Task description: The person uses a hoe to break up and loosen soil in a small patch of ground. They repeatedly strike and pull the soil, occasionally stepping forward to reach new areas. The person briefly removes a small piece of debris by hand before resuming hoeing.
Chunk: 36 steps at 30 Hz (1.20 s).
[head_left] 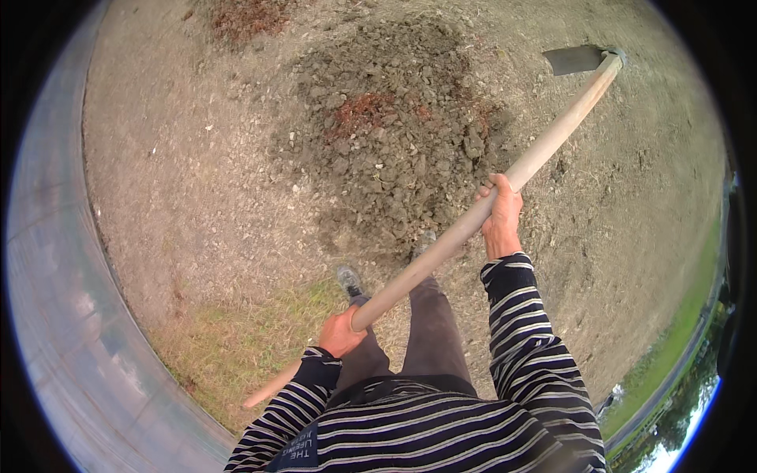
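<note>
Across my body I hold a hoe with a long pale wooden handle [430, 264]. Its flat grey metal blade [574, 61] is at the upper right, at the far end of the handle. My left hand [341, 331] is closed round the handle near its lower end, by my thigh. Farther up, my right hand [503, 213] grips the same handle, fingers wrapped round it. Past my feet lies a patch of loose, broken dark soil [418, 162], with reddish-brown bits [360, 116] scattered on it.
A pale translucent sheet wall [75, 299] curves along the left side. Dry grass [229, 343] grows by my left foot [349, 277]. Another reddish patch [248, 20] lies at the top. Green grass [670, 355] and trees show at the right rim.
</note>
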{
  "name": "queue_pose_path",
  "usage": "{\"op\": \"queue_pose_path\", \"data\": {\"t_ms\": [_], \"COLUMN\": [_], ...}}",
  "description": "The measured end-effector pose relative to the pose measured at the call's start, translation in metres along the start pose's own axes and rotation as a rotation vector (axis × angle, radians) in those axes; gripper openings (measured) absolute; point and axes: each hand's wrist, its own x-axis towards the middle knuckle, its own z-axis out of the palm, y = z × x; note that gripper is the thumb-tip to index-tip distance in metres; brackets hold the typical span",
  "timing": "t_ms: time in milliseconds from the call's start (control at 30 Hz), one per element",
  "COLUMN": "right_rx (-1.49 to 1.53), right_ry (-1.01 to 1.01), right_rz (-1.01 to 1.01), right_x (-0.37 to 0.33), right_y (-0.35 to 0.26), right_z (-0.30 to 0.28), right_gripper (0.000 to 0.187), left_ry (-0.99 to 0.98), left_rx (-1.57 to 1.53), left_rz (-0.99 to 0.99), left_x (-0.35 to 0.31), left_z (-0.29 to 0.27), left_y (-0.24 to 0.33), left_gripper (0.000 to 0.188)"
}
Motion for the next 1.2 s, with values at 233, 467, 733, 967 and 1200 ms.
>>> {"op": "queue_pose_path", "data": {"t_ms": [233,467,733,967,1200], "right_rx": [-0.247,-0.22,-0.234,-0.208,-0.14], "right_ry": [0.109,0.074,0.121,0.101,-0.046], "right_rz": [0.485,0.495,0.48,0.527,0.218], "right_x": [0.009,0.011,-0.102,-0.144,-0.06], "right_y": [0.115,0.122,0.132,0.136,0.058], "right_z": [-0.028,-0.032,-0.026,-0.016,-0.005], "right_gripper": [0.022,0.016,0.011,0.012,0.012], "left_ry": [-0.123,-0.12,-0.118,-0.079,0.029], "left_rx": [-0.077,-0.076,-0.14,-0.189,-0.155], "left_rz": [-0.255,-0.244,-0.265,-0.198,-0.013], "left_x": [-0.079,-0.07,-0.157,-0.179,-0.082], "left_z": [0.013,0.016,0.003,0.002,0.002], "left_y": [0.001,-0.009,-0.068,-0.114,-0.058], "left_gripper": [0.04,0.035,0.029,0.031,0.031]}}
